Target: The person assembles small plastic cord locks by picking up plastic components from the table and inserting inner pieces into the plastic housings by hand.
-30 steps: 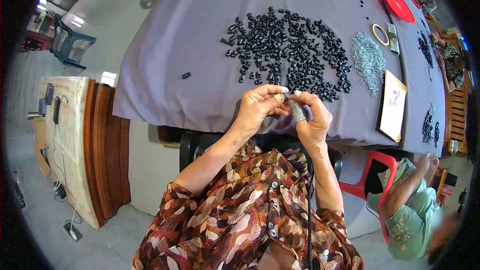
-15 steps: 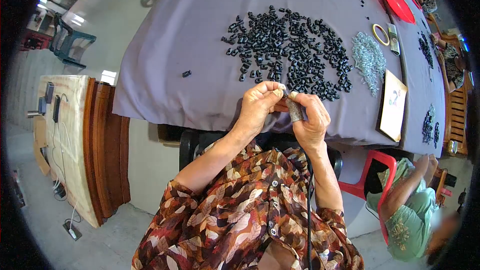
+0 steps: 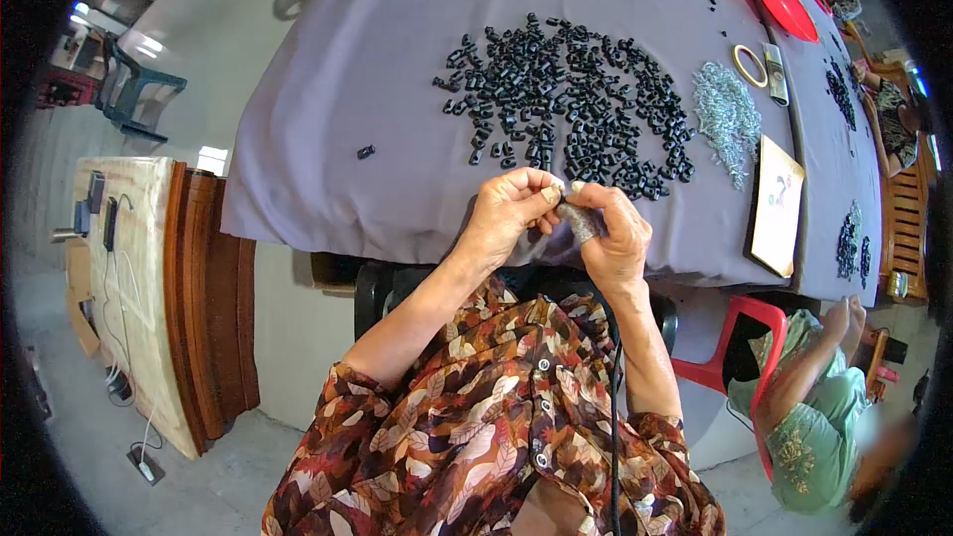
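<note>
My left hand [image 3: 508, 215] is closed in a pinch, its thumb and forefinger meeting at a small black piece [image 3: 563, 198] that is mostly hidden by the fingertips. Close beside it, my right hand [image 3: 617, 230] is closed around a short, grey, speckled roll [image 3: 582, 223], blurred at its lower end. The right thumb and forefinger come up against the same black piece. Both hands are held over the table's near edge. Just beyond them spreads a large pile of small black plastic pieces [image 3: 541, 79] on the grey cloth [image 3: 318, 139].
Small silvery pieces [image 3: 727, 119] are heaped to the right, near a tape roll [image 3: 749, 67], a flat board [image 3: 776, 206] and a red tray [image 3: 785, 2]. One black piece [image 3: 366, 152] lies alone at left. A co-worker in green [image 3: 809, 427] sits by a red chair [image 3: 730, 337].
My hands stay together at nearly the same spot, with the fingertips shifted slightly. The grey roll in my right hand has tilted and now looks blurred.
</note>
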### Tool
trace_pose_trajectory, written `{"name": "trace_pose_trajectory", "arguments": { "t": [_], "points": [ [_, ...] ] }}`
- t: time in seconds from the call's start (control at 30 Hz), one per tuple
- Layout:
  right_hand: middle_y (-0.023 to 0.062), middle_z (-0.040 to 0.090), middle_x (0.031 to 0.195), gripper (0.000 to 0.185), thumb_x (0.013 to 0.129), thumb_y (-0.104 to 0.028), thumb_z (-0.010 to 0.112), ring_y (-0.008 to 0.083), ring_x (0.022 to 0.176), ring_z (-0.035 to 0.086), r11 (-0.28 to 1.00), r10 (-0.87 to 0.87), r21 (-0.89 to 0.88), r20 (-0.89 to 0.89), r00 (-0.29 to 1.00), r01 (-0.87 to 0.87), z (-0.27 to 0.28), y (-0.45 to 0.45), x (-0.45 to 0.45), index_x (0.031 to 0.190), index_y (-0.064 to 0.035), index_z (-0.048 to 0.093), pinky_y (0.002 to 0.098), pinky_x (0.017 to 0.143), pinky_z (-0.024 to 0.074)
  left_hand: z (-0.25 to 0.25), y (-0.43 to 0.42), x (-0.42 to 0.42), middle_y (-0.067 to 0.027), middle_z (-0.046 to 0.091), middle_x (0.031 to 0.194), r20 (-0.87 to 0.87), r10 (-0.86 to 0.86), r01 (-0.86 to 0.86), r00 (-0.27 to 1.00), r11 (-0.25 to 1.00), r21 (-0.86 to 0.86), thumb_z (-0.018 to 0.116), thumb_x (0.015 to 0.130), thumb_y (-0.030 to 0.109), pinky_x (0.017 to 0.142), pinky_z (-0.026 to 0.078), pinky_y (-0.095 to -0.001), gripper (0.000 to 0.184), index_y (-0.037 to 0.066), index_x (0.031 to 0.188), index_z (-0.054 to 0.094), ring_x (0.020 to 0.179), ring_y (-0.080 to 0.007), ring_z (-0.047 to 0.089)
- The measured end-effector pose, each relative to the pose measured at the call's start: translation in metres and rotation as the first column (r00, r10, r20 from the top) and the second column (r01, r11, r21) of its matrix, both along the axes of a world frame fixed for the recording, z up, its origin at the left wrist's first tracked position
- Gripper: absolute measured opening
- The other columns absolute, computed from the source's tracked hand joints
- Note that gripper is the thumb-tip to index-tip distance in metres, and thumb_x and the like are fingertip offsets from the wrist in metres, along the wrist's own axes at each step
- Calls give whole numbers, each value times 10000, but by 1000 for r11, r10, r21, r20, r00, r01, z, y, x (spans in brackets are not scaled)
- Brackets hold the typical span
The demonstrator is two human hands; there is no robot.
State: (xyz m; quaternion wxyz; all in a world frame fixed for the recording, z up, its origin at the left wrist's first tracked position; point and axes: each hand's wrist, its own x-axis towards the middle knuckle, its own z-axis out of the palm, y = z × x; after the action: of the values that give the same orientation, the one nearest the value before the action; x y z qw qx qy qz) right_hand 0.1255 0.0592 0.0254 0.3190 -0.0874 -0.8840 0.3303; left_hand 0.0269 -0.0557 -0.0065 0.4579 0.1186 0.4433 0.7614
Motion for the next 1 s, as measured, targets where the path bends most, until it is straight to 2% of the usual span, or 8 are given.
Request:
{"name": "trace_pose_trajectory", "arguments": {
  "t": [0.1, 0.13, 0.27, 0.4, 0.53, 0.63, 0.83, 1.0],
  "points": [
    [76, 627, 761, 231, 686, 48, 627, 195, 684, 618, 957, 37, -290, 86, 996, -10, 6, 1, 2, 900, -32, 592, 279, 615, 482, 1, -2, 0, -42, 617, 780, -11, -32, 32, 999, 999, 9, 570, 865, 86, 570, 487, -187, 113, 18, 955, 583, 613, -78, 579],
    [63, 636, 742, 201, 723, 13, 647, 140, 674, 615, 970, 62, -239, 109, 992, -35, 4, 4, 1, 912, -21, 589, 257, 616, 481, 0, -2, 1, -44, 619, 784, -11, -30, 30, 1000, 999, 12, 571, 864, 85, 572, 488, -188, 112, 19, 953, 585, 616, -79, 581],
    [49, 649, 744, 170, 755, -3, 648, 95, 683, 599, 772, 75, -633, 194, 978, 66, -12, 8, 2, 917, -15, 596, 240, 619, 479, -3, -2, 2, -47, 621, 794, 11, -30, 30, 999, 999, 45, 564, 864, 70, 573, 495, -194, 103, 25, 954, 582, 622, -90, 589],
    [63, 637, 747, 182, 735, -12, 668, 110, 683, 596, 887, 0, -453, 200, 980, 92, -3, 1, 2, 905, -16, 602, 243, 621, 475, -5, 1, 4, -47, 618, 802, 83, -4, -1, 997, 998, 64, 556, 864, 58, 572, 489, -207, 105, 30, 962, 578, 643, -96, 587],
    [59, 617, 778, 201, 731, -41, 686, 114, 703, 586, 927, 135, -372, 193, 972, -55, 14, 18, -3, 916, -23, 608, 253, 626, 473, -7, 3, 2, -57, 613, 805, 228, 16, -46, 973, 991, 127, 550, 867, 65, 580, 466, -228, 119, 31, 976, 581, 665, -105, 567],
    [82, 618, 805, 165, 760, -40, 647, 174, 710, 609, 945, -79, -297, 210, 975, 140, 19, 51, -12, 921, -24, 611, 274, 628, 474, -6, -2, -6, -70, 610, 803, 310, 33, -66, 950, 993, 97, 545, 868, 67, 584, 452, -237, 127, 30, 979, 593, 668, -111, 555],
    [145, 547, 1123, 304, 784, -190, 626, 311, 1050, 506, 946, -144, 316, 223, 964, 69, 7, 102, -41, 1042, -33, 588, 390, 903, 397, -3, -6, -9, -83, 603, 800, 262, 55, -80, 964, 993, 87, 532, 869, 52, 580, 447, -243, 133, 13, 974, 603, 648, -116, 551],
    [164, 390, 1320, 648, 806, -454, 547, 329, 1258, 309, 868, -119, 490, 362, 924, -80, -10, 79, -65, 1270, -21, 418, 457, 1032, 227, -3, -4, -5, -86, 602, 803, 247, 59, -84, 967, 992, 92, 541, 866, 55, 579, 447, -240, 126, 17, 971, 599, 645, -117, 551]
  ]
}}
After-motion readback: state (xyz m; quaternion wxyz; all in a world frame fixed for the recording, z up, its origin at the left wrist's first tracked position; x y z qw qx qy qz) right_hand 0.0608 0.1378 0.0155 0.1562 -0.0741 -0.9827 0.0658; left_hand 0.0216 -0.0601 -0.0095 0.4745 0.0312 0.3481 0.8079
